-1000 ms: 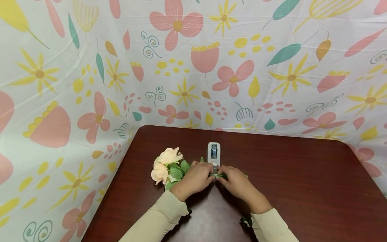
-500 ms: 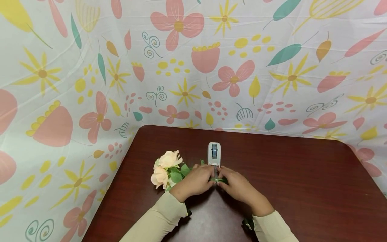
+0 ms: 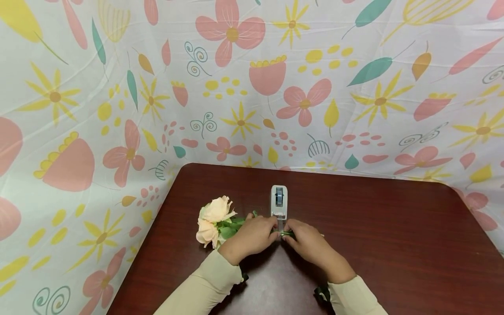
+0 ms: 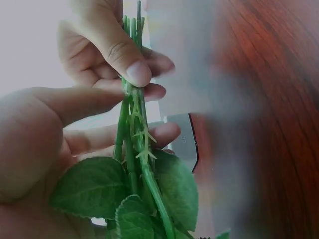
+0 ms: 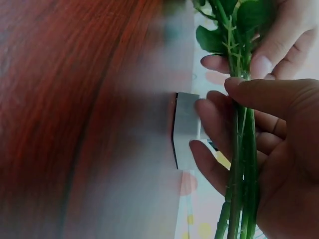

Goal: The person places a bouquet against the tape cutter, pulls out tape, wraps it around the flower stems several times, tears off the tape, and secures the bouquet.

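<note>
A bunch of pale peach roses [image 3: 214,218] lies sideways at the left, its green stems [image 5: 241,149] running right through both hands. My left hand [image 3: 253,235] grips the stems just below the leaves [image 4: 89,184], thumb on one side and fingers behind. Close beside it, my right hand [image 3: 309,240] pinches the stems between thumb and fingers, the cut ends beyond it. Behind the hands stands a white tape dispenser [image 3: 279,201]. A clear strip of tape [image 3: 281,225] stretches from its front to the stems between my fingertips.
The dark red-brown table [image 3: 393,232] extends to the right and behind the dispenser. A flower-printed cloth [image 3: 315,87] hangs along its back and left sides. Dark straps [image 3: 323,293] show near both cuffs.
The hands and stems have come slightly toward me, away from the dispenser, and the tape strip shows longer. The roses and leaves have turned a little, one leaf shifting left.
</note>
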Motion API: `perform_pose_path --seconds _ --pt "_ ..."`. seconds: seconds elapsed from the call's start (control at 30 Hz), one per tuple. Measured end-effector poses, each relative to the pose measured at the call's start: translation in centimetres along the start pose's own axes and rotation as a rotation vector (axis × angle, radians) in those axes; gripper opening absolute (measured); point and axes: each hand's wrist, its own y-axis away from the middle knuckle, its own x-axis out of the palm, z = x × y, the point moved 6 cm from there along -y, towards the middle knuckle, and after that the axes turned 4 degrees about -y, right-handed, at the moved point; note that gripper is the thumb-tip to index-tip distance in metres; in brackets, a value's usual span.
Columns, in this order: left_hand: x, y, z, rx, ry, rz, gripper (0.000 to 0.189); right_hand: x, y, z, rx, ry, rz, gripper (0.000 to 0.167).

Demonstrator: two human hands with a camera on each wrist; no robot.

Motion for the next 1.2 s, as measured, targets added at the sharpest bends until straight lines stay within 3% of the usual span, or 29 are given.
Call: perform_pose_path --seconds 0.17,0.5,0.73,1.2 --pt "-0.29 0.05 -0.23 0.011 -0.061 0.000 0.018 -0.03 -0.04 0.02 0.023 0.003 -0.032 0.021" --pt "-0.52 -0.05 0.00 0.006 -0.024 -0.030 0.021 -0.27 -0.45 -0.35 0.053 0.001 -0.040 0.023" --pt "-0.57 -0.13 0.06 0.015 -0.082 -0.108 0.019 -0.16 -0.49 -0.35 0.043 -0.028 0.005 0.013" --pt "-0.78 -0.17 -0.05 0.024 -0.103 -0.193 0.015 -0.16 -0.61 -0.13 0.024 -0.014 0.014 0.022"
